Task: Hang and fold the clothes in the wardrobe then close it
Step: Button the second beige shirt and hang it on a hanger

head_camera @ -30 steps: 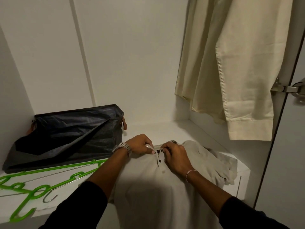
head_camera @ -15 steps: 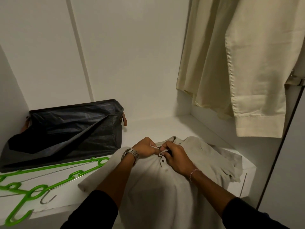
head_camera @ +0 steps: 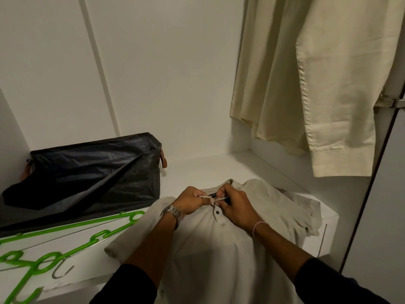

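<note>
Left hand (head_camera: 190,199) and right hand (head_camera: 235,205) side by side over the collar of a beige polo shirt (head_camera: 219,249), fingers curled and pinching the collar edges on either side of the button placket. Both forearms reaching forward from the near edge, dark sleeves pushed up; metal watch (head_camera: 170,212) on the left wrist, thin bracelet (head_camera: 258,226) on the right. Shirt spread front-up on the white wardrobe shelf (head_camera: 208,170), lower part hanging over the near edge. Green hangers (head_camera: 65,242) on the shelf at near left, a black bag (head_camera: 87,172) behind them. Cream shirt (head_camera: 317,84) hanging at far right.
</note>
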